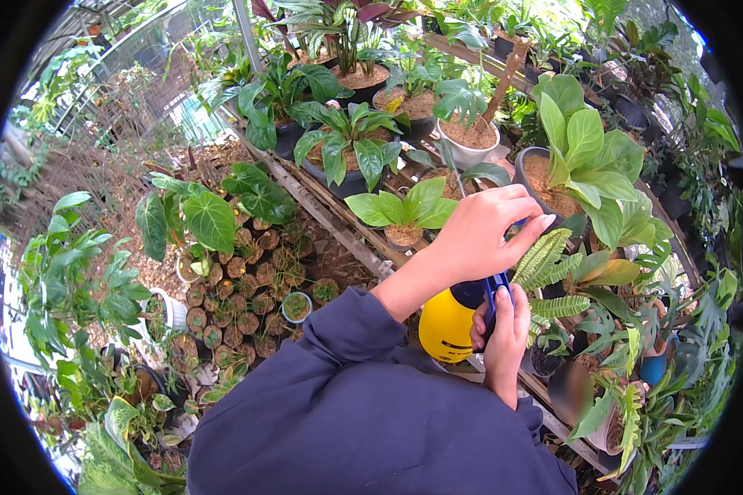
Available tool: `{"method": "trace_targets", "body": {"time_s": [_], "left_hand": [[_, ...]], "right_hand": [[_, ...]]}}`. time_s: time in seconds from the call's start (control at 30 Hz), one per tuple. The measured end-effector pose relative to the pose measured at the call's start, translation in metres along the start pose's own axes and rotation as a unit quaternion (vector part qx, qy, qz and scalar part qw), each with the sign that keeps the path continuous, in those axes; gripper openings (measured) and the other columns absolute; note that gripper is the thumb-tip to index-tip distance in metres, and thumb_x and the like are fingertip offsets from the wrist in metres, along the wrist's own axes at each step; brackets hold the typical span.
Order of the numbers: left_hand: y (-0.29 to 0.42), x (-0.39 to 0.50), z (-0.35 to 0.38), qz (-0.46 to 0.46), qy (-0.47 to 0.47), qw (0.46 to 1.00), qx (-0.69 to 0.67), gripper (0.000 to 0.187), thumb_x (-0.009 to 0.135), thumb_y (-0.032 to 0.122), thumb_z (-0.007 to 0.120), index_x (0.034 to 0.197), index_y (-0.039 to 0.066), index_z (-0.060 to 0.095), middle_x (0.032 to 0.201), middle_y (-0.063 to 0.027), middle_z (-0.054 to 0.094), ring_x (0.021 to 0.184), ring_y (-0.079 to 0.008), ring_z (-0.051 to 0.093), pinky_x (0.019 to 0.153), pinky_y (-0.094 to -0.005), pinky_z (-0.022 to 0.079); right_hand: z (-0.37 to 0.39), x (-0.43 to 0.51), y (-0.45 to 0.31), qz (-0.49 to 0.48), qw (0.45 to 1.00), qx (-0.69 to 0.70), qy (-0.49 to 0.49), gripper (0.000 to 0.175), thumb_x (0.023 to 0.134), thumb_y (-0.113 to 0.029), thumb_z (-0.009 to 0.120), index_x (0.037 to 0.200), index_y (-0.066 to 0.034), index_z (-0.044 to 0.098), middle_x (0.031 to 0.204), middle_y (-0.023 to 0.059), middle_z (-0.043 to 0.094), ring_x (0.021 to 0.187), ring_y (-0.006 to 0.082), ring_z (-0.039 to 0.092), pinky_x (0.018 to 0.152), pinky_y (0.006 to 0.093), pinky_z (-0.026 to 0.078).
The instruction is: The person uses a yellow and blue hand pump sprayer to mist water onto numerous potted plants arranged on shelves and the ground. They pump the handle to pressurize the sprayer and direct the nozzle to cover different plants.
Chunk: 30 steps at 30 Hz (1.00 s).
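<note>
A yellow pump spray bottle (441, 325) with a dark blue top stands out near the middle, close to my body. My right hand (506, 322) is closed around its blue handle. Above it, my left hand (498, 232) reaches across the top of the sprayer, fingers bent and thumb near the index finger; a bit of blue shows behind them. Whether these fingers grip the part is hidden. Beyond the left hand lies a small light-green potted plant (408, 207), and a large-leaved plant in a grey pot (535, 176) is to its right.
Potted plants crowd a slatted wooden bench (328, 207) running diagonally. A white pot (470, 145) holds a split-leaf plant and a brown pole. Many small round pots (241, 303) stand on the ground at left. A fern-like plant (542, 260) is close beside the sprayer.
</note>
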<state>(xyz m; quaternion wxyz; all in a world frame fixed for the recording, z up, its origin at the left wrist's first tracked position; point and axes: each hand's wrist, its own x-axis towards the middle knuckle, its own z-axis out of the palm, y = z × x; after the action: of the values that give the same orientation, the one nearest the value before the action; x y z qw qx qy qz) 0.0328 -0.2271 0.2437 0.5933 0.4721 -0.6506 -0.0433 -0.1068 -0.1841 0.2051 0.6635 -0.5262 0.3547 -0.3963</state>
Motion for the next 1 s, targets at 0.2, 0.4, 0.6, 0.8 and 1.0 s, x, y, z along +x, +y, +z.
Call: {"method": "trace_targets", "body": {"time_s": [0.2,0.4,0.6,0.8,1.0], "left_hand": [[0.004,0.0,-0.003,-0.005,-0.001,1.0,0.002,0.016,0.084,0.017,0.061,0.082,0.001,0.063,0.079,-0.0115,0.061,0.07,-0.0277,0.061,0.061,-0.0336,0.048],[0.004,-0.001,-0.003,0.002,0.005,1.0,0.003,0.016,0.084,0.016,0.061,0.083,0.0,0.062,0.079,-0.0124,0.06,0.07,-0.028,0.06,0.061,-0.034,0.047],[0.004,-0.001,-0.002,-0.008,0.002,1.0,0.002,0.016,0.084,0.016,0.061,0.083,0.0,0.063,0.078,-0.0124,0.061,0.071,-0.0289,0.06,0.062,-0.034,0.048],[-0.001,-0.008,-0.008,-0.017,0.019,1.0,0.013,0.032,0.088,0.027,0.055,0.112,0.005,0.055,0.1,-0.0139,0.055,0.078,-0.0271,0.059,0.069,-0.0349,0.047],[-0.038,-0.059,-0.023,-0.155,0.091,0.982,-0.06,0.041,0.093,0.028,0.045,0.126,0.005,0.044,0.121,-0.0135,0.042,0.095,-0.0202,0.051,0.081,-0.0337,0.043]], "right_hand": [[-0.001,-0.001,0.0,0.0,1.0,0.008,-0.013,0.02,0.097,-0.023,0.039,0.087,-0.0064,0.039,0.055,0.0021,0.041,0.041,0.0059,0.035,0.036,0.0198,0.027],[-0.001,0.001,0.001,0.004,1.0,0.018,-0.02,0.02,0.097,-0.023,0.039,0.086,-0.0062,0.039,0.055,0.0025,0.041,0.041,0.006,0.036,0.036,0.0201,0.027],[-0.005,0.0,0.001,0.005,1.0,0.003,-0.021,0.021,0.097,-0.024,0.039,0.086,-0.0053,0.039,0.055,0.0026,0.041,0.041,0.0062,0.036,0.036,0.0203,0.027],[-0.005,0.004,0.0,0.005,1.0,0.0,-0.01,0.021,0.097,-0.024,0.04,0.088,-0.0056,0.04,0.055,0.0021,0.041,0.041,0.0059,0.035,0.036,0.0199,0.027],[-0.007,0.01,-0.015,-0.019,0.999,0.031,-0.004,0.02,0.097,-0.025,0.04,0.088,-0.0064,0.04,0.054,0.0012,0.041,0.039,0.0053,0.034,0.035,0.0195,0.025]]}}
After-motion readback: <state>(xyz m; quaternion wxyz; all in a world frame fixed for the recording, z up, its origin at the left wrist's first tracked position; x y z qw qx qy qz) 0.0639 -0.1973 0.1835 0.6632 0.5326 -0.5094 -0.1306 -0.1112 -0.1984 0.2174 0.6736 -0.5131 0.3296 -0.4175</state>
